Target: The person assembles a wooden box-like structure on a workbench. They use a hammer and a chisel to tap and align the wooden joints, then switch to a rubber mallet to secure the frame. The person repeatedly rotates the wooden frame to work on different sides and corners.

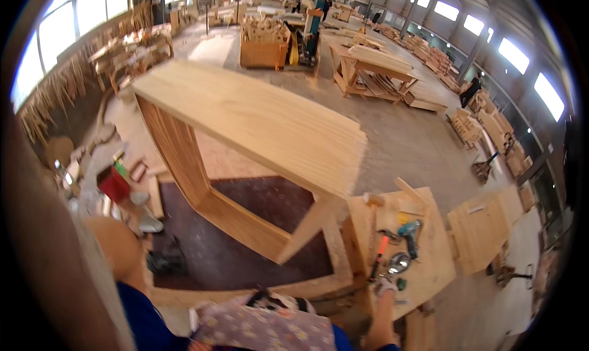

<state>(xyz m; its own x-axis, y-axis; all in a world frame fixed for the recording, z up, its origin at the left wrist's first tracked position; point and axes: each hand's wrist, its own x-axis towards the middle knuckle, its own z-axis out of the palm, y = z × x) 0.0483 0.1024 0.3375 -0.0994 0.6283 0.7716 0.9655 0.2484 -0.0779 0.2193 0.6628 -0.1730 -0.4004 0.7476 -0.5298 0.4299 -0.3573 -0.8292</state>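
My right hand (pixel 385 286), in a pale glove, reaches down over a small wooden side table (pixel 431 276). It is at the near edge of a shiny round metal dish (pixel 399 263); its fingers are too small and blurred to tell their grip. Around it lie a hammer with an orange handle (pixel 381 253), a teal cordless drill (pixel 410 231), a mallet (pixel 373 199) and a small dark green piece (pixel 401 284). My left arm (pixel 113 246) is bent up close at the left, its hand out of sight. Before me a rectangular wooden frame (pixel 251 121) stands on a dark-topped workbench (pixel 245 277).
A red container (pixel 113 184) and loose small things sit at the bench's left. A black bundle (pixel 165 262) lies on its near left corner. A wooden panel (pixel 481 228) is off to the right. Farther away are a bin of wood offcuts (pixel 264 44) and a wooden table (pixel 371 69).
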